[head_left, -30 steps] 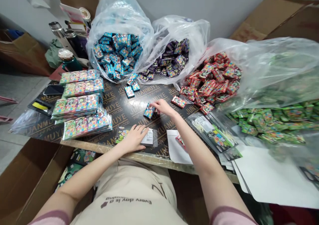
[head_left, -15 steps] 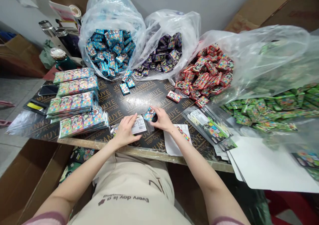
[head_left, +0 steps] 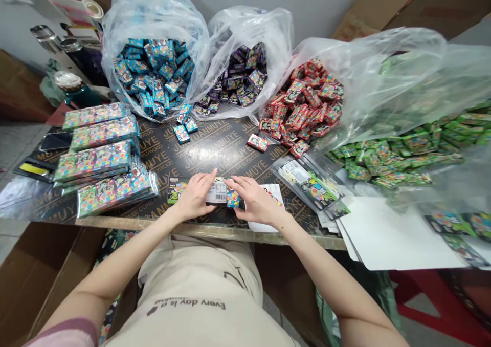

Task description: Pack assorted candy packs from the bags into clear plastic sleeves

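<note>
Near the table's front edge, my left hand (head_left: 196, 198) grips a flat clear plastic pouch (head_left: 217, 191), its fingers and thumb at opposite long edges. The pouch has a black-and-green printed part at its left and a white barcode label. My right hand (head_left: 256, 202) holds a small blue printed box (head_left: 232, 198) between thumb and fingers, at the pouch's right end. Whether the box is partly inside the pouch I cannot tell. Beneath my right hand lies a white sheet (head_left: 258, 226) with a red printed packet on it, partly hidden.
Stacked filled packs (head_left: 103, 155) are at the left. Open plastic bags hold blue boxes (head_left: 157, 78), purple boxes (head_left: 245, 78), red boxes (head_left: 307, 101) and green boxes (head_left: 399, 157). Loose blue boxes (head_left: 181, 134) lie mid-table. More flat pouches (head_left: 310, 183) and white sheets (head_left: 402, 234) are to the right.
My right hand has brought the blue box from mid-table down to the pouch's right end. My left hand has gone from lying flat on the pouch to gripping its edges.
</note>
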Available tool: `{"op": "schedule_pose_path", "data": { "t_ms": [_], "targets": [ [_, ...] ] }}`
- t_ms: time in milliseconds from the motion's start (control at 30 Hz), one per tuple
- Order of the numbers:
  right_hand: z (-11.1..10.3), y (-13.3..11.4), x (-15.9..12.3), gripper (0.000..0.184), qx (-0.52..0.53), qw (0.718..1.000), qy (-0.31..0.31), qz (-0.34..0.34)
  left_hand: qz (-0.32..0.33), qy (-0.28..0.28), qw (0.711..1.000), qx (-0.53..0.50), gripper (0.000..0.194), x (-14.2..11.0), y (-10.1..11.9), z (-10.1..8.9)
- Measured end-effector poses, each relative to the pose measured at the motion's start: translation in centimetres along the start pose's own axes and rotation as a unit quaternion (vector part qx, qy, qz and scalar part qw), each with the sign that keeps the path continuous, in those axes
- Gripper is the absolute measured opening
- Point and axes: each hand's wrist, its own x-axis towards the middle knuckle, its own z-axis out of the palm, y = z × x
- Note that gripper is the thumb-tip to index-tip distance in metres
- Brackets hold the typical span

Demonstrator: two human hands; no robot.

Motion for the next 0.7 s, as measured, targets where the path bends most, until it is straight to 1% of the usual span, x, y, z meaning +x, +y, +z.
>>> {"op": "schedule_pose_path", "data": {
  "t_ms": [67,100,133,200,233,267,333,367,400,433,467,500,533,567,600,633,667,700],
  "targets": [
    [0.2,0.5,-0.5,0.079,0.035,0.999,-0.001,-0.013,0.021,-0.021,1.0,-0.009,0.112,0.1,-0.1,-0.2],
    [0.3,0.6,-0.8,0.079,0.047,0.999,0.013,-0.009,0.019,-0.022,1.0,-0.012,0.112,0.1,-0.2,-0.3],
    [0.5,0.6,-1.0,0.08,0.054,0.998,0.039,0.007,0.01,-0.017,1.0,-0.014,0.112,0.1,-0.3,-0.4],
    [0.8,0.3,-1.4,0.079,0.066,0.991,0.099,0.068,-0.019,0.0,1.0,-0.017,0.112,0.1,-0.5,-0.5],
    [1.0,0.0,-1.5,0.075,0.079,0.986,0.113,0.095,-0.031,0.006,0.999,-0.019,0.112,0.1,-0.6,-0.4],
    [1.2,-0.2,-1.4,0.07,0.098,0.983,0.109,0.108,-0.038,0.008,0.999,-0.021,0.113,0.1,-0.6,-0.4],
    [1.4,0.1,-0.7,0.057,0.136,0.983,0.076,0.101,-0.037,0.003,0.999,-0.027,0.113,0.3,-0.5,-0.2],
    [1.4,0.9,-0.1,0.052,0.141,0.982,0.075,0.101,-0.033,-0.001,0.999,-0.03,0.112,0.3,-0.4,-0.1],
    [1.4,2.2,0.6,0.047,0.13,0.979,0.098,0.119,-0.03,-0.006,0.999,-0.032,0.112,0.4,-0.3,0.0],
    [1.2,4.0,1.3,0.044,0.103,0.972,0.141,0.155,-0.029,-0.012,0.999,-0.031,0.111,0.4,-0.1,0.2],
    [1.0,6.1,2.1,0.043,0.065,0.956,0.193,0.211,-0.032,-0.021,0.999,-0.029,0.109,0.4,0.0,0.4],
    [0.7,8.3,2.8,0.047,0.024,0.936,0.225,0.268,-0.037,-0.034,0.998,-0.023,0.108,0.3,0.1,0.5],
    [0.4,10.6,3.5,0.053,-0.008,0.92,0.231,0.318,-0.045,-0.051,0.998,-0.014,0.106,0.2,0.1,0.7],
    [0.1,12.6,4.0,0.057,-0.021,0.911,0.216,0.35,-0.053,-0.072,0.996,-0.004,0.104,0.0,0.1,0.9],
    [-0.1,14.2,4.5,0.056,-0.018,0.911,0.196,0.363,-0.062,-0.094,0.994,0.007,0.102,-0.2,0.0,1.2],
    [-0.2,15.3,4.8,0.054,-0.01,0.914,0.176,0.365,-0.074,-0.112,0.991,0.015,0.1,-0.3,-0.1,1.3],
    [-0.2,15.7,5.1,0.051,-0.001,0.921,0.159,0.355,-0.09,-0.119,0.989,0.017,0.097,-0.4,-0.2,1.5],
    [0.1,15.5,5.3,0.048,0.014,0.927,0.152,0.342,-0.111,-0.112,0.988,0.008,0.095,-0.3,-0.3,1.6]
  ]
}}
